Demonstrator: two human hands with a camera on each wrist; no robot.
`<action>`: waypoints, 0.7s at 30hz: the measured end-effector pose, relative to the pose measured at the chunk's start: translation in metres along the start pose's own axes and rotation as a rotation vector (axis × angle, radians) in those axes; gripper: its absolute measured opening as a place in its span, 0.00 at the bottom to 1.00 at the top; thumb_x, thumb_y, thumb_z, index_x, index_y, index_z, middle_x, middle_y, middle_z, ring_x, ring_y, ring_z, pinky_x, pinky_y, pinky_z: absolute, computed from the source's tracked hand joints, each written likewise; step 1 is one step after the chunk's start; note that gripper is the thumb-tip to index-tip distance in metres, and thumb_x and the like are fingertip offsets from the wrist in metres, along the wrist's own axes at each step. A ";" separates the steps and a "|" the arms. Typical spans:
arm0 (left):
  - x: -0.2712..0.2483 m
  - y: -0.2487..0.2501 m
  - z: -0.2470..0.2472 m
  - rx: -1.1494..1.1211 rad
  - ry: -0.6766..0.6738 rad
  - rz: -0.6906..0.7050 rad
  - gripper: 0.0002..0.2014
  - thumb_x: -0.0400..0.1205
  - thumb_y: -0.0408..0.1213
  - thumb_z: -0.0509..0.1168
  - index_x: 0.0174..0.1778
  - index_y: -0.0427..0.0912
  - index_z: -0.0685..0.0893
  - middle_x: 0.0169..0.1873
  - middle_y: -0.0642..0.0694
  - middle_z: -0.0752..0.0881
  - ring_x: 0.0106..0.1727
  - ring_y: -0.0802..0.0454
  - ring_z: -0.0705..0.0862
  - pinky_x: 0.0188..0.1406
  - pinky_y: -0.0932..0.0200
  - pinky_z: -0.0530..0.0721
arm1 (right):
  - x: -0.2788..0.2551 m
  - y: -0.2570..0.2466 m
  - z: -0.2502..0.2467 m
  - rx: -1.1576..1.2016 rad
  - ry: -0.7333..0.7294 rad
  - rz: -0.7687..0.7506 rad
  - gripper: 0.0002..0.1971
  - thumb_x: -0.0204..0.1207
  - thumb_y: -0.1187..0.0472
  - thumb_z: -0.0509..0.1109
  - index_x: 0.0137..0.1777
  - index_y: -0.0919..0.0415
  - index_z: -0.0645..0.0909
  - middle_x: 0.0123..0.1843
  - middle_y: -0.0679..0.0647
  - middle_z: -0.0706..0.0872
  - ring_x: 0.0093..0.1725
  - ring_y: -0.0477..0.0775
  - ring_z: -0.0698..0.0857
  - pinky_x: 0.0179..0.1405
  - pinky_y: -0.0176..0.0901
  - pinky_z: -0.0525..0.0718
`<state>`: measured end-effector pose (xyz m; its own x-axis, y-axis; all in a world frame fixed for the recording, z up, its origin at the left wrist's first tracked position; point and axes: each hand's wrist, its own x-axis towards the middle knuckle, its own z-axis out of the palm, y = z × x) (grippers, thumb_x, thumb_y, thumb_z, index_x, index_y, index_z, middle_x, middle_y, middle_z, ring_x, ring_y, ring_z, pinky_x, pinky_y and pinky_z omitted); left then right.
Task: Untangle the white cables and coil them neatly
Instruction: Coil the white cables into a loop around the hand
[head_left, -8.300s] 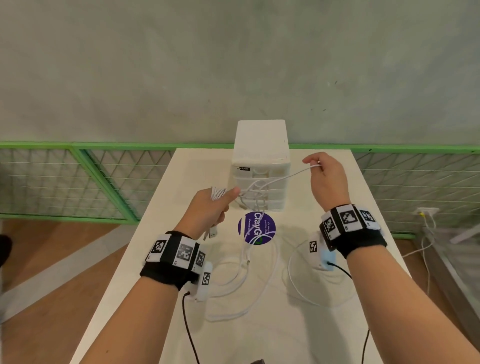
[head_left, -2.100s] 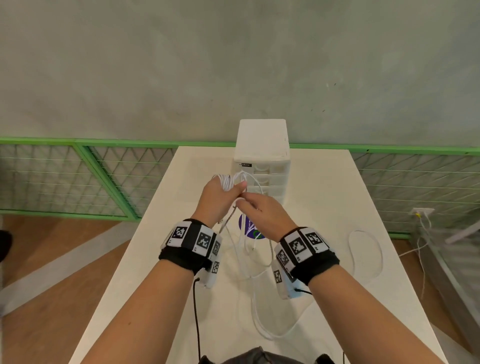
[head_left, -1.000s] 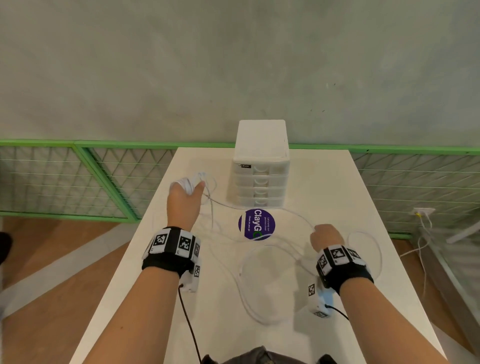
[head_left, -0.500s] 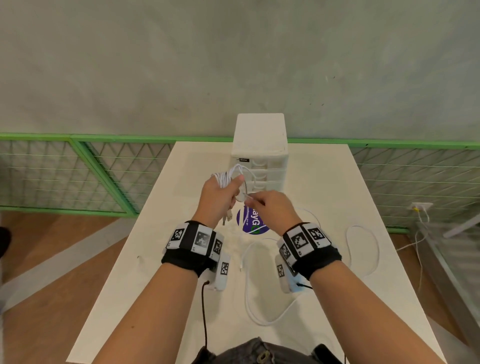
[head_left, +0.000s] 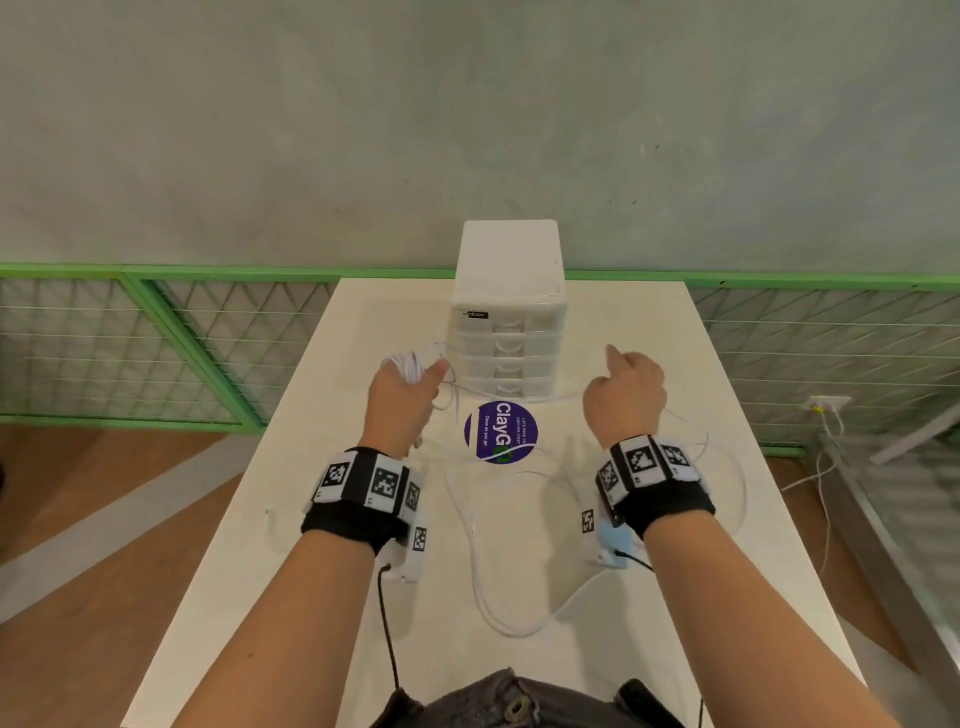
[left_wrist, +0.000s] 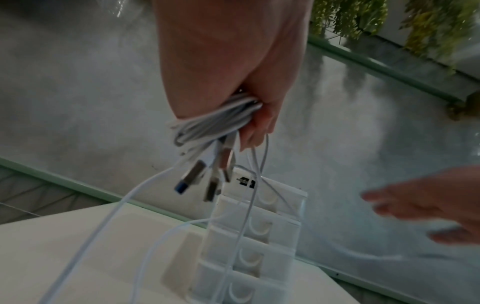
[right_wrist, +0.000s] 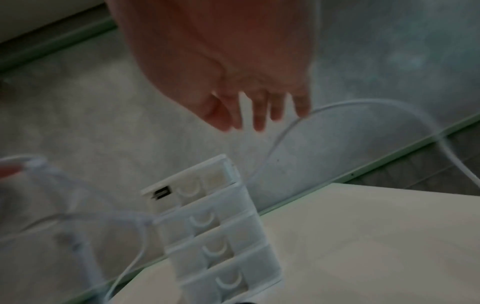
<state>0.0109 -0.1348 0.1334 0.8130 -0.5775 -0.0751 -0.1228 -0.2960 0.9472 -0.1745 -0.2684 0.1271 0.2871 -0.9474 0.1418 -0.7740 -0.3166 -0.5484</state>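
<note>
Coils of thin white cable (left_wrist: 215, 115) sit bunched in our left hand (head_left: 402, 397), fingers curled round them, metal plugs dangling. Slack strands trail across the white table (head_left: 649, 597) past the white plastic drawer unit (head_left: 506, 312). Our right hand (head_left: 623, 397) hovers, fingers loosely spread, one strand draped against them. We judge the cable light, limp, springy: hold it near the coil.
</note>
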 end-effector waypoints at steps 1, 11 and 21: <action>-0.002 0.003 0.005 -0.021 -0.029 0.014 0.17 0.79 0.47 0.70 0.43 0.36 0.73 0.29 0.45 0.81 0.19 0.53 0.72 0.13 0.65 0.69 | -0.006 -0.007 0.004 0.050 0.057 -0.145 0.22 0.76 0.65 0.58 0.71 0.64 0.74 0.68 0.67 0.77 0.70 0.67 0.70 0.71 0.59 0.68; -0.005 0.015 0.018 -0.036 -0.091 0.078 0.20 0.77 0.52 0.70 0.40 0.36 0.76 0.26 0.43 0.80 0.21 0.53 0.74 0.23 0.59 0.72 | -0.018 -0.022 0.023 0.220 -0.310 -0.232 0.12 0.81 0.54 0.63 0.47 0.59 0.87 0.38 0.52 0.86 0.41 0.55 0.82 0.41 0.40 0.73; 0.010 0.003 -0.002 -0.046 0.075 0.053 0.26 0.70 0.59 0.69 0.39 0.36 0.74 0.35 0.35 0.81 0.31 0.46 0.75 0.27 0.56 0.72 | -0.010 0.063 0.031 -0.120 -0.396 0.393 0.15 0.82 0.58 0.55 0.61 0.57 0.81 0.64 0.60 0.83 0.64 0.63 0.80 0.65 0.50 0.74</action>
<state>0.0199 -0.1395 0.1362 0.8464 -0.5325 -0.0027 -0.1419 -0.2305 0.9627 -0.2086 -0.2774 0.0658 0.1360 -0.9121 -0.3867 -0.9174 0.0314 -0.3968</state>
